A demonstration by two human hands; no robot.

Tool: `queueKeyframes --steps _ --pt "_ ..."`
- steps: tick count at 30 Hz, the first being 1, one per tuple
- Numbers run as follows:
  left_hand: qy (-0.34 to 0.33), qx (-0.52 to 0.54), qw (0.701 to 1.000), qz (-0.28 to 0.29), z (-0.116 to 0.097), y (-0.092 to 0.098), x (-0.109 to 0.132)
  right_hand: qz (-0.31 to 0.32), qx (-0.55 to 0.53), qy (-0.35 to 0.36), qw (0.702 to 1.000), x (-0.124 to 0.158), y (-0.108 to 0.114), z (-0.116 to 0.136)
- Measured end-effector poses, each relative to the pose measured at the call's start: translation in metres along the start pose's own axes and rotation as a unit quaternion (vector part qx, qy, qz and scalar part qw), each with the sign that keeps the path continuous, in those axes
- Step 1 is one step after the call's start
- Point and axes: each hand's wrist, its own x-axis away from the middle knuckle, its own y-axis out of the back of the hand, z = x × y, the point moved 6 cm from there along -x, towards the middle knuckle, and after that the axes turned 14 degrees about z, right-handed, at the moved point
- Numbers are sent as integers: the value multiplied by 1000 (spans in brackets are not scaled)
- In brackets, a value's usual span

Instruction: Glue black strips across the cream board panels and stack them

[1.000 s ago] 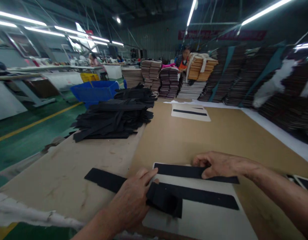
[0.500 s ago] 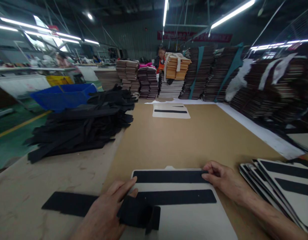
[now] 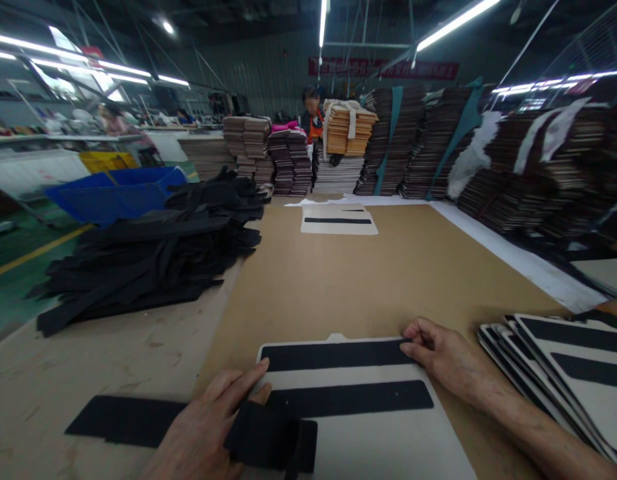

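Note:
A pale flat panel (image 3: pixel 383 443) lies in front of me with two black strips across it. My right hand (image 3: pixel 433 350) pinches the right end of the upper black strip (image 3: pixel 333 355), at the panel's top right corner. At that strip's left end, the fingertips of my left hand (image 3: pixel 208 413) press down. The same hand holds a bundle of folded black strips (image 3: pixel 263 433) under its thumb and palm, and part of the bundle hangs over the panel. The lower black strip (image 3: pixel 358 399) lies flat, its left end hidden by the bundle. Another black strip (image 3: pixel 128 419) extends left from under my left hand.
Loose black strips form a heap (image 3: pixel 153 250) on the left, with a blue bin (image 3: pixel 118 193) behind. Striped panels are stacked (image 3: pixel 583 393) at right. A farther panel (image 3: pixel 338 227) lies ahead on the brown board (image 3: pixel 338 280). Tall stacks and a person (image 3: pixel 312 120) stand beyond.
The camera view has shifted slightly. Both hands keep nearly the same place on the upper strip, and the strip still lies across the panel's top edge.

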Motion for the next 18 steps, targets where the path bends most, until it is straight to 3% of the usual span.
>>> queueKeyframes --steps 6,10,14,18 --pt "-20 -11 999 -23 -3 6 0 -2 21 -3 1000 -4 -2 -3" --pt "-8 -3 1000 -22 -2 5 3 -26 130 27 991 0 -3 2" --pt "-30 -21 999 -16 -10 13 -2 -43 307 88 947 11 -13 25" --pt "-49 -75 993 74 -20 15 -17 13 441 102 892 20 -36 54"
